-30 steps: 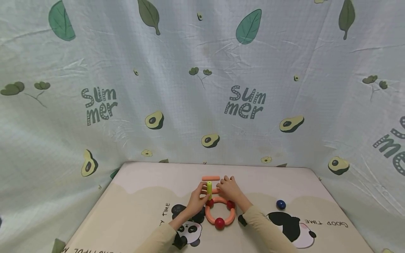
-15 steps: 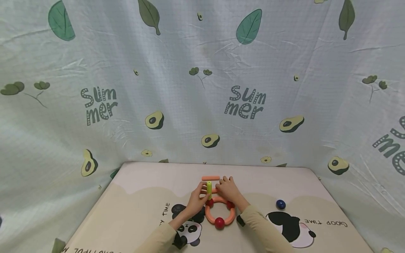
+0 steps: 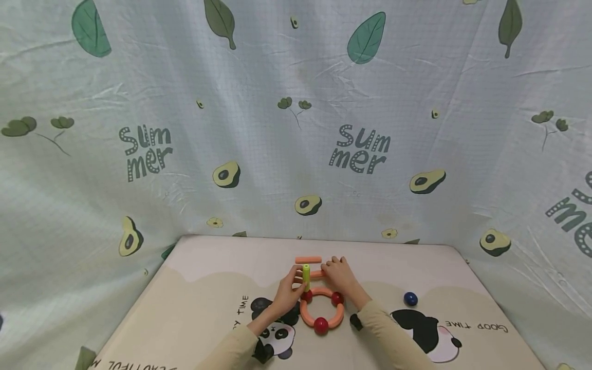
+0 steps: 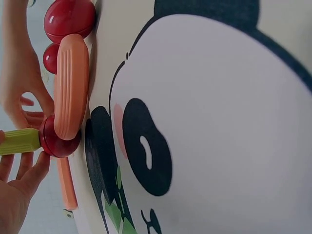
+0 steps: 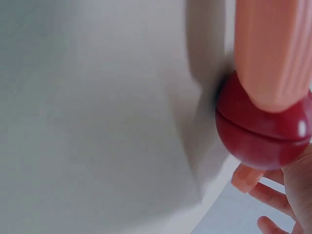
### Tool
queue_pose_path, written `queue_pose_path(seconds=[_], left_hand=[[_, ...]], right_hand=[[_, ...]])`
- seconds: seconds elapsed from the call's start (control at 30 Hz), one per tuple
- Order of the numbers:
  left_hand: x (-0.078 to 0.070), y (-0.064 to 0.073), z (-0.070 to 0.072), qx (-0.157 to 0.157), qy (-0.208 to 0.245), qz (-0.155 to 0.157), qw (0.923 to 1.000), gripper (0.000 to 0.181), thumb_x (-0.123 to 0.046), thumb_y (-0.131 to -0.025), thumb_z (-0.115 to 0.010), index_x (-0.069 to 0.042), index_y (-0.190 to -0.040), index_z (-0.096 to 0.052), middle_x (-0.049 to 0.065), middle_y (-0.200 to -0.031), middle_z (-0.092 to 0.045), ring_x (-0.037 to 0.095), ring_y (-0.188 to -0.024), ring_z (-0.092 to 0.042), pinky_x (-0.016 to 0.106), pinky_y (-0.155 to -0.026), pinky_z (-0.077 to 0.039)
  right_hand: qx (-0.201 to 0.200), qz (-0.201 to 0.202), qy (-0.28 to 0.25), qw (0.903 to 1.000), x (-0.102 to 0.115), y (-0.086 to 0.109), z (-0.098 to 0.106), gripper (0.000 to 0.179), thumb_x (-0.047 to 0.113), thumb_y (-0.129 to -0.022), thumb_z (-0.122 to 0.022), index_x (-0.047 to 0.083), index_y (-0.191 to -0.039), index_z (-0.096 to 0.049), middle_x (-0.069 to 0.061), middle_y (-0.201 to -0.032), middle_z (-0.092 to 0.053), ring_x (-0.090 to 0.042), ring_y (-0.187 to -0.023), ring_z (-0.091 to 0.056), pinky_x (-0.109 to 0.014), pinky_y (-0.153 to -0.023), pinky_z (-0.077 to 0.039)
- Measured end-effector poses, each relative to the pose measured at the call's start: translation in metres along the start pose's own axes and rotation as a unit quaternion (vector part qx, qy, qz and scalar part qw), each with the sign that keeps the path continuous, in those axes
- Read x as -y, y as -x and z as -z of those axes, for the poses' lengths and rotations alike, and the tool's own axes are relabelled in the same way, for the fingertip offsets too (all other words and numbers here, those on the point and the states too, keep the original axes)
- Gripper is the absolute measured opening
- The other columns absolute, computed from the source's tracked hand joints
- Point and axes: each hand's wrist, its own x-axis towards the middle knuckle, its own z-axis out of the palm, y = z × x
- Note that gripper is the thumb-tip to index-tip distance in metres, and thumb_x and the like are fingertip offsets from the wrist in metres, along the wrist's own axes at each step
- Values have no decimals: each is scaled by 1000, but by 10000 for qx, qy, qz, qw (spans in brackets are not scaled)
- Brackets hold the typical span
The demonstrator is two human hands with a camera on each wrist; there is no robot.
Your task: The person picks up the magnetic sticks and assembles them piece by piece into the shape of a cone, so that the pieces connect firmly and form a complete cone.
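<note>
In the head view, my left hand (image 3: 289,290) holds a yellow-green rod (image 3: 306,277) upright over one red ball (image 3: 307,296) of a ring. That ring has three red balls joined by curved orange pieces (image 3: 303,314). The left wrist view shows the rod (image 4: 19,141) meeting the red ball (image 4: 53,141), with fingers around both. Behind the ring, my right hand (image 3: 341,276) pinches the right end of a straight orange rod (image 3: 317,274). Its fingertips are partly hidden. The right wrist view has an orange rod end (image 5: 246,178) beside the fingers.
Another straight orange rod (image 3: 308,260) lies farther back on the table mat (image 3: 203,298). A dark blue ball (image 3: 410,299) sits to the right. A patterned curtain (image 3: 259,128) hangs behind the table.
The right hand has shifted slightly right, and the orange rod at its fingers has moved a little back, away from the ring. The left hand keeps its hold on the yellow-green rod.
</note>
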Motion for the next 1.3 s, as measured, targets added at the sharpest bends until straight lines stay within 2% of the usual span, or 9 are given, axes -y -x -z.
queue_pose_path(seconds=[0.3, 0.43, 0.5, 0.57, 0.7, 0.77, 0.97, 1.13, 1.3], left_hand=[[31, -4, -7, -111, -315, -74, 9994, 31, -5, -88, -52, -5, -117, -40, 18, -106, -55, 30, -93, -59, 31, -71, -53], [16, -2, -4, -61, -204, 16, 9998, 32, -1, -88, -51, -2, -118, -39, 22, -106, -54, 34, -93, -58, 35, -71, -53], [10, -1, -3, -35, -195, 9, 9998, 32, 1, -87, -50, 0, -117, -39, 23, -105, -53, 36, -92, -57, 37, -70, -53], [9, -1, -3, -62, -234, -35, 9997, 32, 2, -87, -50, 1, -117, -39, 24, -104, -53, 36, -91, -58, 38, -69, -53], [30, -4, -6, -112, -277, -181, 9994, 32, -2, -87, -52, -3, -117, -40, 21, -103, -56, 34, -91, -59, 32, -69, -53], [32, -4, -6, -105, -227, -184, 9995, 32, -3, -87, -52, -4, -117, -40, 20, -102, -56, 33, -91, -60, 29, -69, -53], [33, -4, -7, -78, -216, -102, 9997, 32, -3, -88, -52, -3, -118, -40, 21, -104, -55, 33, -91, -59, 32, -69, -53], [34, -6, -8, -93, -91, -23, 9999, 34, -3, -88, -51, -4, -120, -39, 21, -106, -54, 33, -92, -58, 38, -69, -53], [35, -7, -7, -68, -141, 26, 9999, 33, -6, -89, -51, -7, -119, -39, 17, -109, -53, 28, -94, -58, 31, -70, -53]], right_hand=[[129, -269, -1207, 9922, -10, 8, 6, 18, 19, -79, -65, 15, -96, -58, -2, -84, -64, -20, -81, -58, -40, -73, -43], [126, -396, -2065, 9776, -14, 12, 12, 33, 16, -76, -69, 20, -107, -56, -2, -82, -63, -18, -75, -56, -38, -68, -43], [134, -477, -2507, 9668, -16, 14, 13, 38, 14, -76, -68, 22, -111, -54, -1, -82, -62, -15, -72, -54, -34, -65, -43], [147, -540, -3096, 9492, -17, 16, 14, 41, 12, -77, -67, 20, -114, -53, -1, -83, -61, -13, -72, -53, -31, -64, -44], [133, -461, -4139, 9091, -21, 19, 15, 41, 5, -79, -62, 17, -117, -51, -5, -92, -62, -14, -77, -56, -30, -64, -47], [116, -389, -4461, 8940, -22, 21, 14, 41, 4, -80, -60, 16, -117, -49, -8, -95, -62, -16, -79, -58, -32, -66, -48], [67, -335, -4981, 8664, -24, 26, 15, 36, 7, -84, -58, 15, -117, -48, -13, -98, -62, -19, -79, -60, -31, -67, -49], [338, -489, -5397, 8398, -26, 32, 20, 38, 10, -85, -58, 14, -121, -46, -15, -103, -59, -22, -85, -59, -33, -71, -49], [520, -470, -5683, 8198, -28, 37, 22, 41, 12, -86, -57, 13, -125, -43, -16, -107, -57, -25, -91, -58, -38, -77, -48]])
